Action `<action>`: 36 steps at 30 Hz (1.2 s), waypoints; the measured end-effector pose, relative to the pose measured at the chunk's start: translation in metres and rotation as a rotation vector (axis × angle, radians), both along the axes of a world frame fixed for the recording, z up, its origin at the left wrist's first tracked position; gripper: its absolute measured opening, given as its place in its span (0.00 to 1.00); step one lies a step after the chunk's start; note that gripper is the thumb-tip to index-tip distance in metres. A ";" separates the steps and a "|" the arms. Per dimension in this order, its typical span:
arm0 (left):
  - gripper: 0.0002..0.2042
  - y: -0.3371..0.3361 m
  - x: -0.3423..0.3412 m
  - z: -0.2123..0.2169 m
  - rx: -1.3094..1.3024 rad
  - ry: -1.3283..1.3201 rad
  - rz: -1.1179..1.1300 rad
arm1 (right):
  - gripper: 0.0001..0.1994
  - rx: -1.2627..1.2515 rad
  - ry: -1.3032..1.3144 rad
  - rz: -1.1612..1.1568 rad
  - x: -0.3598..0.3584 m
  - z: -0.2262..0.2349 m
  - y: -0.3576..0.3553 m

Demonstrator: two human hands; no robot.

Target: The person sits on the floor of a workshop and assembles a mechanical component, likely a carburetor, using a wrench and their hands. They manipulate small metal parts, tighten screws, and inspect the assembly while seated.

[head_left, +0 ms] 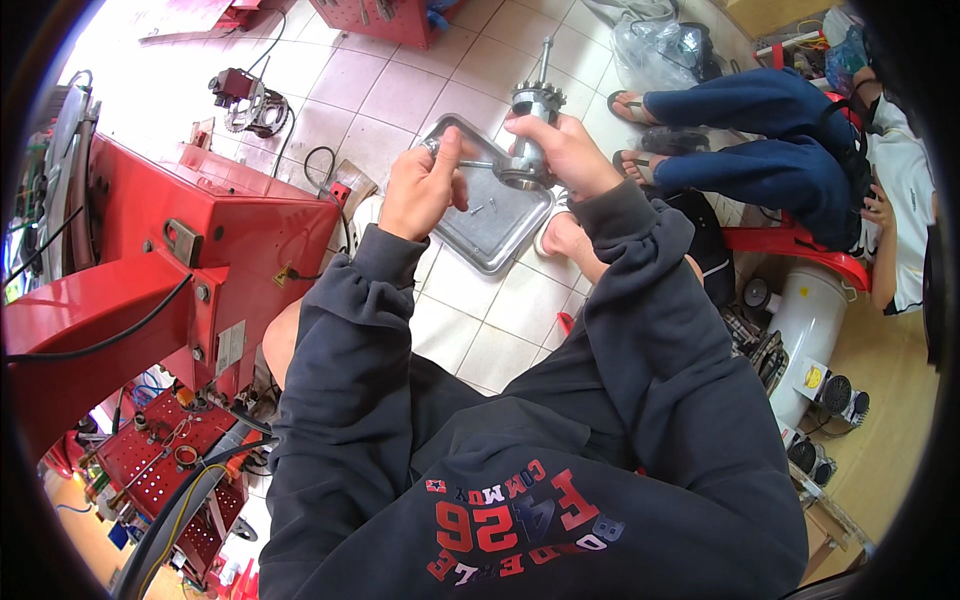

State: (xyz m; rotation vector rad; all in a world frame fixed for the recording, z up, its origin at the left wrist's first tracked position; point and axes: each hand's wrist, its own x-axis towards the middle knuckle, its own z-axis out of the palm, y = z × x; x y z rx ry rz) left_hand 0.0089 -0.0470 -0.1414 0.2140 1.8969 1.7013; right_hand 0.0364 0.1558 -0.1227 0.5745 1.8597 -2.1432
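Observation:
My right hand (575, 155) is closed around a metal mechanical part with a toothed ring (527, 168), its thumb lying along the side. A thin shaft sticks up from the toothed end, and a round open collar forms the lower end. Curled with its thumb raised, my left hand (422, 190) grips a slim metal rod (478, 163) that reaches across to the part. Whether the rod is a separate tool or belongs to the part, I cannot tell. Below both hands, a grey metal tray (480, 255) lies on the floor with a few small screws (482, 208) in it.
A large red machine (250, 230) stands close on my left. On the tiled floor ahead sits a chain-and-sprocket assembly (262, 112). At the right, another person in blue trousers (760, 155) sits on a red stool (800, 243), near a white cylinder (805, 310) and a clear plastic bag (655, 50).

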 end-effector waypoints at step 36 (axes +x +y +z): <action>0.19 0.002 0.003 -0.016 0.310 0.288 0.000 | 0.11 0.014 -0.002 -0.027 0.001 0.011 -0.004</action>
